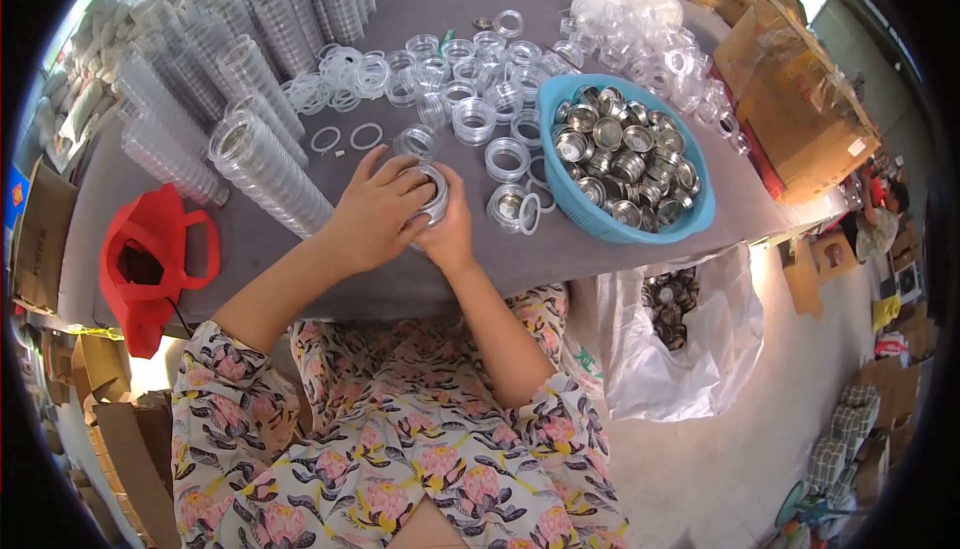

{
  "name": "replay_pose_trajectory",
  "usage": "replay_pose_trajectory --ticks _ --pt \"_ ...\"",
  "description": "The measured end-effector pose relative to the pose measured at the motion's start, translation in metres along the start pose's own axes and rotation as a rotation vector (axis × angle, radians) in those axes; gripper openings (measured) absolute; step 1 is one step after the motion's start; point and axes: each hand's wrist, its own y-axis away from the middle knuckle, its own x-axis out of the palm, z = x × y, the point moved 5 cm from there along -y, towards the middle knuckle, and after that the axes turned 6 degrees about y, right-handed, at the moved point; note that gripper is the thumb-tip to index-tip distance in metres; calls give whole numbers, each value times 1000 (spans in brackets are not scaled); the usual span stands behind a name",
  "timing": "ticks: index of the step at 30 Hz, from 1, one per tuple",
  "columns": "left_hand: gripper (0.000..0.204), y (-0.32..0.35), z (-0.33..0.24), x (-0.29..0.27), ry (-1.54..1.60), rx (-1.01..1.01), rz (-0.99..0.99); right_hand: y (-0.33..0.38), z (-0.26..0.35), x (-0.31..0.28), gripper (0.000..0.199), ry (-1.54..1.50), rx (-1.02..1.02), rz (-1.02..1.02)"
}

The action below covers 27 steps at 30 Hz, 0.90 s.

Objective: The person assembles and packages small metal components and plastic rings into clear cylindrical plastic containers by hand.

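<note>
We sit w/ a floral-print lap at the near edge of the grey cloth-covered table [300,249]. Both hands meet just past that edge: our left hand [375,214] lies over the top, fingers curled closed on a small round clear-plastic case w/ a silver metal cup inside [432,194], and our right hand [448,234] pinches it from below/right. The case is a short disc, no real long axis; its flat face tilts up toward us, rim edge showing at right. Looks transparent w/ a shiny ring, approx. half hidden by fingers. Just right of it, a few loose clear cases [510,207] lie flat, then the blue plastic basin full of silver metal cups [625,159], touching nothing we hold. Left: red fabric bag [150,259] hangs at the table edge, w/ open grey cloth betw. it and our hands. Farther out, long stacked columns of clear cases [260,164] lie slanting at left; more loose clear rings [450,64] spread mid-table; a clear plastic bag of cases [625,4] at the far right. White plastic bag [690,349] sags below the table at right.
</note>
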Motion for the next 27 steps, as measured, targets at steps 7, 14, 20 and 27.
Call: replay_pose_trajectory --ticks 7,14,20,27 --pt "19 -6 3 -4 -16 -4 187 1 2 -2 77 52 31 20" --pt "10 -11 16 -2 203 -23 139 -2 -3 -3 79 -21 67 21" --pt "15 13 41 -41 945 -629 -268 -1 -2 2 78 117 -37 64" --pt "19 47 36 -185 68 -251 -595 8 -7 -7 77 95 14 13"
